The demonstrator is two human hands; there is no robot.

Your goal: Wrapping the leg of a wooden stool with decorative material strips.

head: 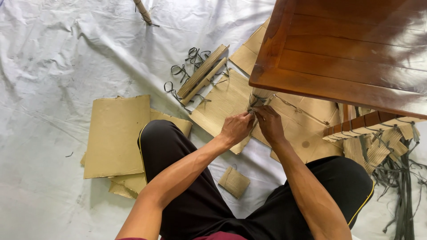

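My left hand and my right hand meet at the leg of a dark wooden table. The leg is wrapped in corrugated cardboard and bound with a dark strap. Both hands pinch that strap where it crosses the wrapped leg, fingers closed on it. Flat cardboard sheets lie on the floor just under the hands. My knees in black trousers frame the spot.
A white plastic sheet covers the floor. A large cardboard sheet lies left of my knee, a small piece between my legs. A strapped cardboard bundle lies farther out. Loose straps and cardboard scraps pile at right.
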